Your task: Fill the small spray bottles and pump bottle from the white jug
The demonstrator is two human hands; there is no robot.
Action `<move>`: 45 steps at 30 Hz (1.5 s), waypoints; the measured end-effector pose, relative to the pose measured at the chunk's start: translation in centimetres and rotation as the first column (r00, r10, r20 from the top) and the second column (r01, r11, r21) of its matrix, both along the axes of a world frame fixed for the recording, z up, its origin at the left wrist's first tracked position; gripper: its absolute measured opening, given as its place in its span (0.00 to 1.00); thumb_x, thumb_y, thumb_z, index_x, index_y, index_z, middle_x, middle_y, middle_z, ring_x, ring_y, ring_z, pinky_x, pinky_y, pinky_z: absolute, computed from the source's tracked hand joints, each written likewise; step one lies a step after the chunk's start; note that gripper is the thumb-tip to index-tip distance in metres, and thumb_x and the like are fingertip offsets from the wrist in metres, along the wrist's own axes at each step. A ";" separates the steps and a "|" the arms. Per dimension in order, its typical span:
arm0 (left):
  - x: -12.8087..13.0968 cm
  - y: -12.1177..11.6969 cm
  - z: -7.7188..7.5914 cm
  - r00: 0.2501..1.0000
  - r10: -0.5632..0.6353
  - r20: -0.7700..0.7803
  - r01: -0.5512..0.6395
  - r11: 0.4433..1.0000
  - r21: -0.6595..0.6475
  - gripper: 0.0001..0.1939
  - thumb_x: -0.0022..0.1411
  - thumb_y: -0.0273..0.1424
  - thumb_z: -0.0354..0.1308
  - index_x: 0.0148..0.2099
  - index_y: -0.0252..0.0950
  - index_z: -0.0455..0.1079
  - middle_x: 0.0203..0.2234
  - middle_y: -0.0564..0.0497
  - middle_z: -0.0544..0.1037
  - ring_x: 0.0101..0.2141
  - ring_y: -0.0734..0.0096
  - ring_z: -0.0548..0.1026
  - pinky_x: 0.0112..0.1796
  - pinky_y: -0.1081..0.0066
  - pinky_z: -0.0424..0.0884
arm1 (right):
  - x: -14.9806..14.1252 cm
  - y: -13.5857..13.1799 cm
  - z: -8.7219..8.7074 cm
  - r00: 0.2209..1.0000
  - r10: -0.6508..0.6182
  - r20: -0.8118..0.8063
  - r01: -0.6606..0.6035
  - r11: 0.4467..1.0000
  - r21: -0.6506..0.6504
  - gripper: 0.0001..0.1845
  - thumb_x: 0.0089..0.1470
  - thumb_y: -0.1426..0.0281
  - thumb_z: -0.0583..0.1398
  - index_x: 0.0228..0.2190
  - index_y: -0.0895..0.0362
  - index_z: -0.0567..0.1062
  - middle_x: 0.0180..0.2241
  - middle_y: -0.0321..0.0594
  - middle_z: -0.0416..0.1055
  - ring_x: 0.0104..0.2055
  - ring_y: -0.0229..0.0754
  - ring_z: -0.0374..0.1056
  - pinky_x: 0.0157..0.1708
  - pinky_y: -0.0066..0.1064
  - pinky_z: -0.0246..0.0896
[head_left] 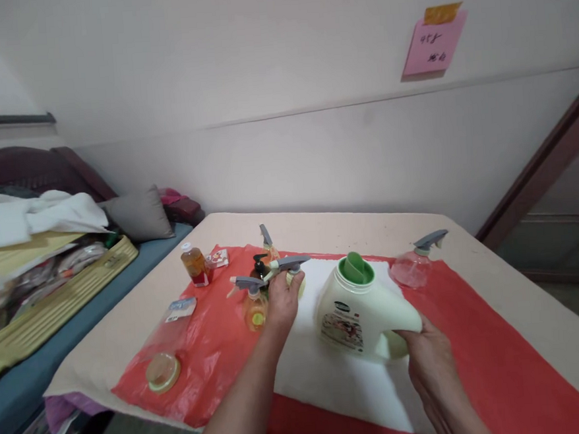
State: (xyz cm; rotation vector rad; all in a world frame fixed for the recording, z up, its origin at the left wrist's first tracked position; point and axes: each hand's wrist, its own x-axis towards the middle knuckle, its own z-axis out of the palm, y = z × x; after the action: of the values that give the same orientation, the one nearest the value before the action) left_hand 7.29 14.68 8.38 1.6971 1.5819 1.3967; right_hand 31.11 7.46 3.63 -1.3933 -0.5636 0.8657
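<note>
My right hand [430,346] is wrapped around the handle of a pale green detergent jug [344,325], which stands over white paper. The jug's mouth is uncapped, with a green pouring spout [355,270] inside. My left hand [283,301] is closed around the neck of a spray bottle [293,262] with a grey trigger head; most of its body is hidden behind the fingers. Just left of that hand are another spray bottle [255,312] holding yellowish liquid and a dark pump bottle [259,269]. A third spray bottle [266,242] stands behind them.
A pinkish spray bottle [413,268] stands at the right. On the red sheet [213,341] at left are an amber bottle [194,264], a small packet [218,258], a clear pouch [181,310] and a round lidded container [162,372]. A wall [286,164] rises behind the table.
</note>
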 end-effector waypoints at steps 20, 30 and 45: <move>-0.8 3.9 -5.3 0.984 0.093 -0.150 -0.116 0.981 -0.153 0.27 0.64 0.35 0.59 0.62 0.29 0.63 0.58 0.30 0.72 0.61 0.46 0.69 0.60 0.52 0.63 | -1.4 0.2 0.3 0.976 0.167 0.142 -0.171 0.985 0.013 0.18 0.40 0.61 0.66 0.36 0.54 0.76 0.31 0.33 0.75 0.34 0.45 0.66 0.34 0.34 0.58; -0.4 1.3 -7.0 0.977 0.140 -0.158 -0.159 0.981 -0.114 0.33 0.58 0.32 0.62 0.64 0.34 0.58 0.61 0.34 0.68 0.65 0.45 0.63 0.63 0.48 0.60 | -1.4 -0.3 0.1 0.978 0.158 0.139 -0.190 0.945 0.266 0.26 0.51 0.55 0.65 0.50 0.50 0.73 0.51 0.39 0.73 0.54 0.50 0.66 0.53 0.39 0.58; -0.8 -0.6 -6.6 0.944 0.089 -0.319 -0.133 0.984 -0.117 0.26 0.66 0.29 0.50 0.66 0.35 0.61 0.59 0.35 0.66 0.62 0.50 0.65 0.61 0.52 0.63 | -1.4 0.0 0.2 0.988 0.087 0.125 -0.114 0.967 0.229 0.23 0.52 0.51 0.63 0.44 0.53 0.77 0.46 0.41 0.77 0.48 0.48 0.68 0.48 0.37 0.60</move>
State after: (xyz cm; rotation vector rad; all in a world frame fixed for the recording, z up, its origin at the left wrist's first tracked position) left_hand 6.47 14.13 1.76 1.8394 1.9242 1.0766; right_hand 29.76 7.45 3.79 -1.2100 -0.8049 0.7755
